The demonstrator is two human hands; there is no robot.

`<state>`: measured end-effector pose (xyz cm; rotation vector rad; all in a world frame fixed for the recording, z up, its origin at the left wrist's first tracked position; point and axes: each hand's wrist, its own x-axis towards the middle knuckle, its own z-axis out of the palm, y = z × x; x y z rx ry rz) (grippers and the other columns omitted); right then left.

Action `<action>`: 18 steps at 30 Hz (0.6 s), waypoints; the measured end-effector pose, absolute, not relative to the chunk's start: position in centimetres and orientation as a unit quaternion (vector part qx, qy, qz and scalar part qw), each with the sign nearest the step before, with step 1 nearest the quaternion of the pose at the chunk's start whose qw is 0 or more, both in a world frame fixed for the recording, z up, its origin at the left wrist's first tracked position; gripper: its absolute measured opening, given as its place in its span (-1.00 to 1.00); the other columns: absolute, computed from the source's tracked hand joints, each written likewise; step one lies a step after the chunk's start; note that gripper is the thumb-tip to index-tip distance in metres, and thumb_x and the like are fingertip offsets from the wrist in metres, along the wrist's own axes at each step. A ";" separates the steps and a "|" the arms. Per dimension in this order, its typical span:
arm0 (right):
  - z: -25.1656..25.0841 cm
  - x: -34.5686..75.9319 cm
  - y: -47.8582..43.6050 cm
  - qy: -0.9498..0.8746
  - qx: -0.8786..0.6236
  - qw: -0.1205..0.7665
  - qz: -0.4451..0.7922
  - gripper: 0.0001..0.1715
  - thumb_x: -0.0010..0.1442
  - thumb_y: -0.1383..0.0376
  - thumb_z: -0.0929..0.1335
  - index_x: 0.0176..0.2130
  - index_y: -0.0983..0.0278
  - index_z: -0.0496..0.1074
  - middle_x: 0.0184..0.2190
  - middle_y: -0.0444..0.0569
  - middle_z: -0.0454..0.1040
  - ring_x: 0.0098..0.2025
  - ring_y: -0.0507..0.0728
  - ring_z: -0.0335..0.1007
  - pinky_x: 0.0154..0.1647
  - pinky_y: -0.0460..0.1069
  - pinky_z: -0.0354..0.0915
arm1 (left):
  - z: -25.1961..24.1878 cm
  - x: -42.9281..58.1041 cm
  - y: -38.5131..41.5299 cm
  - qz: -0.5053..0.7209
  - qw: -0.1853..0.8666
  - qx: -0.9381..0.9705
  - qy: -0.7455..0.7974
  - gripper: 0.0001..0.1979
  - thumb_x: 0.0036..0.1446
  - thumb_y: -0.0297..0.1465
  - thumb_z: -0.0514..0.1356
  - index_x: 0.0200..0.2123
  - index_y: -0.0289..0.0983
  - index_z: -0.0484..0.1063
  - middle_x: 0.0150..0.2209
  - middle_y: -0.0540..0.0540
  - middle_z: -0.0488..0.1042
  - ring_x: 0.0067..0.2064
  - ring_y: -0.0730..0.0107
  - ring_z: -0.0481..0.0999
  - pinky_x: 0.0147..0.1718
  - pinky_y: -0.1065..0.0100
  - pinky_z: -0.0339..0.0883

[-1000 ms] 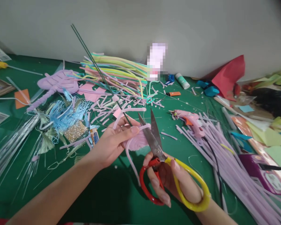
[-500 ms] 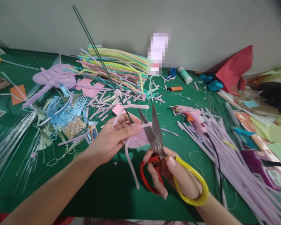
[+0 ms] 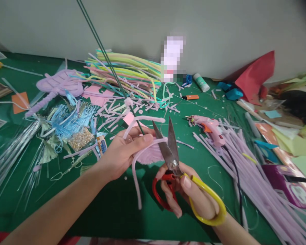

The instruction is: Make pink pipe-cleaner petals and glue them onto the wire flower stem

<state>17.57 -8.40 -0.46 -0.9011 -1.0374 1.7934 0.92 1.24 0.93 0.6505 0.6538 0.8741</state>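
Note:
My left hand pinches a pale pink pipe-cleaner piece wound on long dark green wire stems that rise to the upper left. Loose pink pipe-cleaner ends hang down and stick out to the right. My right hand grips scissors with one red and one yellow handle loop. Their blades are open, and a pink strand lies between them just right of my left thumb.
The green table holds a heap of coloured pipe cleaners at the back, cut scraps, a pink glue gun, long lilac pipe cleaners on the right, blue tassels, silvery wires and red paper.
The scissors shifted slightly right and their blades now straddle the pink strand. The hanging pipe-cleaner tail swung left, and the green stems tilted higher.

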 end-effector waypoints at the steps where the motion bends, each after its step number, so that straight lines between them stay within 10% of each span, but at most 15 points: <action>1: -0.5 17.6 -8.4 -0.419 -0.361 0.426 0.716 -0.45 0.24 -0.12 0.26 -0.15 0.31 0.33 -0.69 -0.24 0.23 -0.73 -0.08 0.09 -0.68 -0.16 0.09 | 1.0 0.9 1.2 0.405 0.806 0.304 0.306 -0.82 -0.11 -0.38 0.47 -0.40 -0.29 0.59 -0.44 0.00 0.57 -0.43 0.48 0.53 -0.41 0.52 0.43; 18: -1.2 17.9 -8.9 -0.382 -0.310 0.432 0.756 -0.44 0.28 -0.12 0.22 -0.09 0.30 0.36 -0.61 -0.20 0.33 -0.73 -0.10 0.14 -0.64 -0.16 0.17 | 2.4 -2.3 2.6 0.352 0.719 0.496 0.337 -0.67 0.03 -0.17 0.35 -0.20 -0.24 0.53 -0.27 -0.11 0.62 -0.08 0.04 0.59 -0.09 0.16 0.48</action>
